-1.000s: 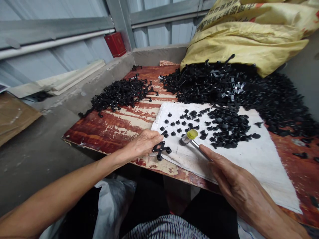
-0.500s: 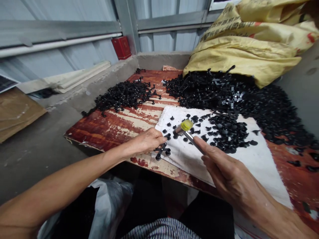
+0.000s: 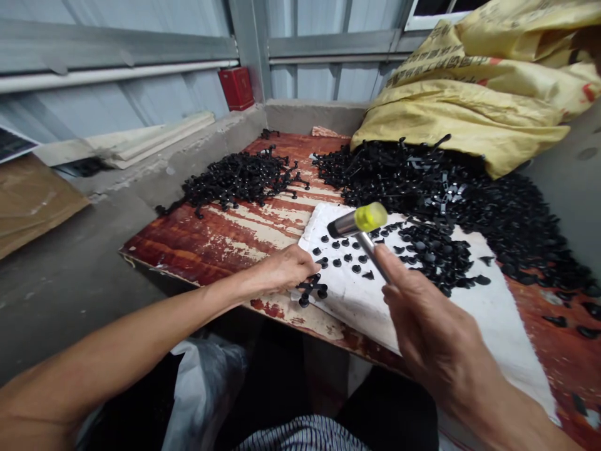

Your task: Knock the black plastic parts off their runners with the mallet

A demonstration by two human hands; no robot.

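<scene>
My left hand is pinched on a black branched part at the left edge of a white cloth. My right hand grips the metal handle of a small hammer, whose head has a yellow face and a black face. The hammer head hangs over the cloth, to the upper right of my left hand. Beneath and beside it, small black round pieces stand spaced out on the cloth. A denser heap of black pieces lies on the cloth's right half.
Black branched parts are piled on the red worn board at the back left. A larger black pile spills from a yellow sack. A red box sits in the back corner. Below the board is a plastic bag.
The hammer has risen off the cloth, showing more small pieces beneath it. My left hand stays on the black branched part. The whole view has shifted slightly.
</scene>
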